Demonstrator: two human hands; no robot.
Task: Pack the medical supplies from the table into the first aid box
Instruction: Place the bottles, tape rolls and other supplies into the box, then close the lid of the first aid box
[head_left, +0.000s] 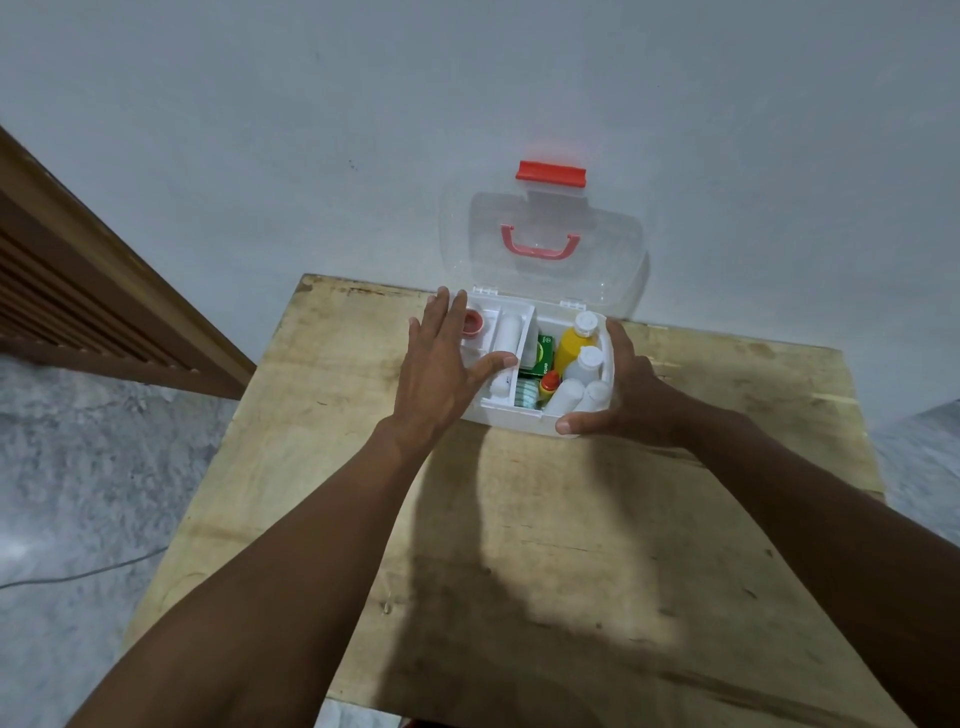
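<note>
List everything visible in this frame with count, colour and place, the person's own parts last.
first aid box: 1, white, far middle of the table, open
lid: 1, clear with red handle and red latch, upright against the wall
inner tray: 1, white, over the box's left half
red-capped jar: 1, in the tray's far left compartment
white roll: 1, in the tray's long compartment
yellow bottle: 1, white cap, right half of the box
white bottles: about 3, right half, near side
green carton: 1, box middle
small red-and-yellow bottle: 1, box middle
table: 1, bare wood
wall: pale grey, behind
left hand: flat on the tray
right hand: around the box's right end
</note>
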